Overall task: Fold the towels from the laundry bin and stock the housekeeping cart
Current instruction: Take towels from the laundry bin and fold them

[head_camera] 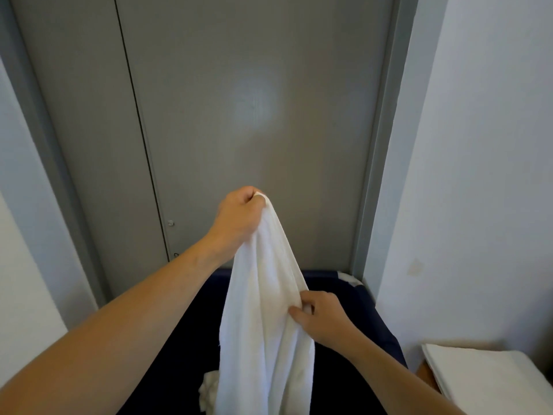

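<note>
the left hand [239,214] is raised high in front of the grey door [254,115], its grip clenched on the top corner of a white towel [263,310] that hangs straight down, unfolded. the right hand [321,317] is lower, on the towel's right edge, with fingers and thumb pinching a bit of the cloth there, as if feeling along the hem for the next corner.

the towel hangs over the dark navy laundry bin [374,319], its lower end running out of view at the bottom. inside the bin, low and just left of the hanging towel, a crumpled white cloth [209,390] shows, so at least one more piece seems to be waiting.

at the lower right, folded white towels [493,381] lie flat in a neat stack on a surface that may be the cart; not enough of it shows to be sure.

by my judgement the work is part way along: some towels are folded and stocked, this one is only being opened out, and its folding and placing are not yet done.
</note>
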